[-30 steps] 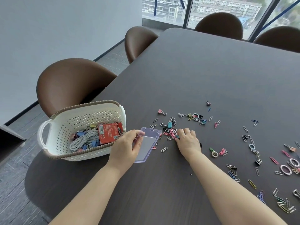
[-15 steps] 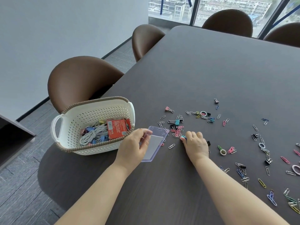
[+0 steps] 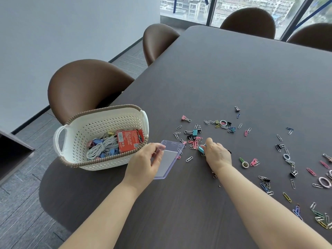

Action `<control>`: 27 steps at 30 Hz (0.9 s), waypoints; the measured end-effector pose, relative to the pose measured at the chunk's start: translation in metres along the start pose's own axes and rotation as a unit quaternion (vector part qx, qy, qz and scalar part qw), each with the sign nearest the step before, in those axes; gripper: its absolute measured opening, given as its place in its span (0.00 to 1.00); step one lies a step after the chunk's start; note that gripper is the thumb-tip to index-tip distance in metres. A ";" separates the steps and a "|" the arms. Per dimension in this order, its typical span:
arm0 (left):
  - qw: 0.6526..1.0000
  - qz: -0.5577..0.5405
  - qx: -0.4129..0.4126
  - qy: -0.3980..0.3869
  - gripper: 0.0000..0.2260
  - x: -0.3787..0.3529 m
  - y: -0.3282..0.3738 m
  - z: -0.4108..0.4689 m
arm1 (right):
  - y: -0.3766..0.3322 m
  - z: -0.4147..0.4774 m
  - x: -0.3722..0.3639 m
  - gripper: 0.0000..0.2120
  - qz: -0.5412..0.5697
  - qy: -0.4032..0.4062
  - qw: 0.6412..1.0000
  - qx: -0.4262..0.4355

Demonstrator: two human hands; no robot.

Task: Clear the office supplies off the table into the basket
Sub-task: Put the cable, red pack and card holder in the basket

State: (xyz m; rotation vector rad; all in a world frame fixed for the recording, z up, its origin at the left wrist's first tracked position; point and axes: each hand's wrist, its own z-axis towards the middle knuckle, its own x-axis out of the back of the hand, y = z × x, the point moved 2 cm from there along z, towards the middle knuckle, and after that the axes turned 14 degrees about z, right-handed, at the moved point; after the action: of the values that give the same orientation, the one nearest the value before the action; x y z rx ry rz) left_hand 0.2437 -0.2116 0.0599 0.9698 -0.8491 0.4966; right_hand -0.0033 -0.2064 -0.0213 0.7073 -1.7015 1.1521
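A white perforated basket (image 3: 79, 133) with a brown woven rim stands at the table's left corner, holding a coiled white cable, a red packet and binder clips. My left hand (image 3: 143, 162) grips a clear plastic badge holder (image 3: 169, 159) by its left edge, just right of the basket. My right hand (image 3: 216, 153) rests on the table, fingers closed on a teal binder clip (image 3: 200, 150) beside a pile of pink paper clips (image 3: 195, 142). Several coloured paper clips and binder clips (image 3: 223, 124) lie scattered to the right.
The dark table (image 3: 233, 72) stretches far ahead. Brown chairs stand along its left side (image 3: 84, 87) and far end (image 3: 249, 22). More clips and rings (image 3: 325, 182) lie at the right edge. A window is behind the far chairs.
My right hand has drawn back slightly from the pink clip pile, now pinching the teal binder clip. My left hand keeps holding the badge holder. The view has shifted.
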 end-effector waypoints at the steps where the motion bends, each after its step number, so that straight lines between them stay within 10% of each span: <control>1: 1.000 -0.002 -0.006 0.008 0.07 0.004 0.002 0.001 | 0.000 0.000 0.005 0.14 0.042 0.015 0.999 -0.022; 9: 0.991 -0.026 0.018 0.133 0.10 0.078 -0.007 0.025 | -0.096 -0.010 0.059 0.09 0.326 0.159 0.927 0.091; 14: 0.979 0.014 0.078 0.188 0.16 0.127 -0.053 0.039 | -0.205 -0.021 0.081 0.06 0.458 0.117 0.858 0.202; 21: 0.970 0.189 0.117 -0.103 0.16 0.117 -0.128 0.055 | -0.262 -0.016 0.035 0.09 0.286 -0.044 0.925 0.247; 27: 0.957 0.284 0.052 -0.023 0.19 0.124 -0.124 0.050 | -0.244 -0.017 0.022 0.13 0.179 -0.011 0.949 0.259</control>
State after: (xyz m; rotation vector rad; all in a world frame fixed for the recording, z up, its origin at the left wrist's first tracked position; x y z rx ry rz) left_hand 0.3843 -0.3160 0.1111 0.8260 -1.1587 1.0219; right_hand 0.1986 -0.2864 0.0941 0.7385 -1.5932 1.8949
